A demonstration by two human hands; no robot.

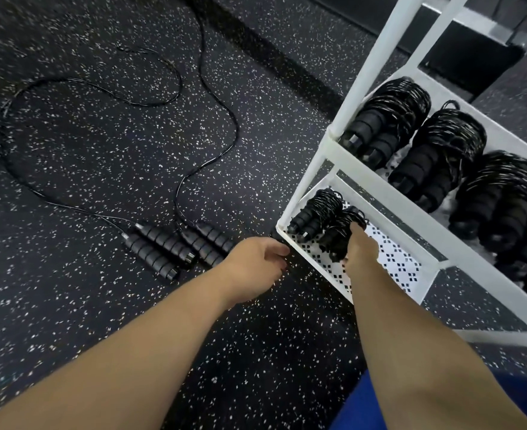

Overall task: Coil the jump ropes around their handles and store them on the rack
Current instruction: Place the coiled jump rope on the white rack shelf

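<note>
Head view: nearest, the left hand (256, 259) hangs over the speckled floor (256, 352) with fingers loosely curled, holding nothing, just beside the near corner of the white rack (333, 144). The right hand (360, 246) grips a coiled jump rope (338, 235) over the lower shelf (392, 259), next to another coiled bundle (315, 211) at that shelf's far-left corner. Left of the rack, two pairs of black handles (175, 246) lie on the floor, their uncoiled ropes (212, 119) trailing away. The upper shelf (504, 131) carries three coiled bundles (436, 153) in a row.
</note>
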